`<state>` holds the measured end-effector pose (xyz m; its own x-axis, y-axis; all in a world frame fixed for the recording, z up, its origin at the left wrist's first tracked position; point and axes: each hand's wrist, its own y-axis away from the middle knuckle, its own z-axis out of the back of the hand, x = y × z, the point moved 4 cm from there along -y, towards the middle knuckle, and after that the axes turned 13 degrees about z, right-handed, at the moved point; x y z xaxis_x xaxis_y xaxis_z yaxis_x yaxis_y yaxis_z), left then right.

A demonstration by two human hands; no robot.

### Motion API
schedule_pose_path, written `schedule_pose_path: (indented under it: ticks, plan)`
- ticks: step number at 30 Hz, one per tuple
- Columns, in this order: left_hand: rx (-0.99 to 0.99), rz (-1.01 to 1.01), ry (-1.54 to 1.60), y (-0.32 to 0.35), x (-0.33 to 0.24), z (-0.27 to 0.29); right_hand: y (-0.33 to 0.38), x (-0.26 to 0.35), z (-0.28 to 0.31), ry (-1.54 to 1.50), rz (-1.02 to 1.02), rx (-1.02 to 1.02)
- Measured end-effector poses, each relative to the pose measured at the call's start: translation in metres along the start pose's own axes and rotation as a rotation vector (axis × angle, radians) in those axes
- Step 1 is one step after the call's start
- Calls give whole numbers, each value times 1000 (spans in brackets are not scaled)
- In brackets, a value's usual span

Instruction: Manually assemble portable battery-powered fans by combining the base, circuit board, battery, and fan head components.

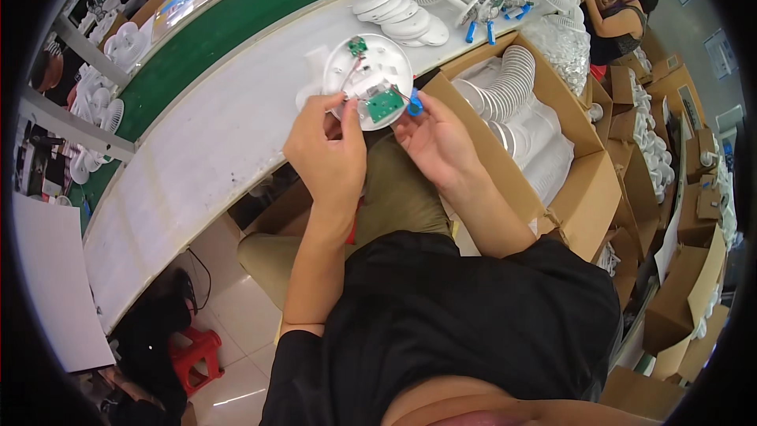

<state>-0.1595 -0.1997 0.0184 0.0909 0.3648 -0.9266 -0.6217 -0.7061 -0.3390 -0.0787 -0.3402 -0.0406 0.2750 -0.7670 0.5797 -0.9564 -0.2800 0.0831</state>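
Note:
A white round fan base (pixel 337 79) is held up over the bench edge, its open inside facing me. Inside it are a small green circuit board (pixel 357 46) near the far rim and a larger green circuit board (pixel 384 106) near the close rim, with thin wires between. My left hand (pixel 330 150) pinches the base's near left side with thumb and fingers. My right hand (pixel 436 140), palm up at the near right rim, has its fingertips closed on a blue cylindrical battery (pixel 415 102). Some of its fingers are hidden behind the base.
Ahead, a pile of white discs (pixel 398 16) lies on the white bench (pixel 205 126). White fan assemblies with blue cylinders (pixel 505 0) crowd its far right. An open cardboard box (pixel 583 197) with white ringed parts stands at my right. A co-worker (pixel 619 16) sits beyond; a red stool (pixel 195 359) stands lower left.

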Motion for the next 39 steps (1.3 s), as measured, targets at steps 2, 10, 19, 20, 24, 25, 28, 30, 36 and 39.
schedule_pose_path:
  ticks: [2,10,19,20,24,25,28,30,36,39]
  plan:
    - [5,-27,-21,6,-1,-3,-7,10,4,93,244,25]
    - [51,41,9,8,-5,-3,-11,55,-58,648,712,449]
    - [61,89,32,-2,-13,7,-30,56,-68,1035,707,870]
    - [60,105,47,-3,-15,8,-29,56,-71,1124,827,898]
    - [42,111,54,-8,-13,13,-34,43,-76,1239,1037,915]
    - [18,87,39,-10,-10,13,-38,37,-74,1181,1006,892]
    - [-22,39,8,-12,-2,16,-40,30,-70,1068,945,839]
    - [-50,60,-2,-15,3,19,-37,27,-69,1000,756,809]
    - [-25,134,35,-19,0,25,-40,17,-65,847,492,761]
    - [10,158,38,-20,-2,28,-46,13,-65,759,448,755]
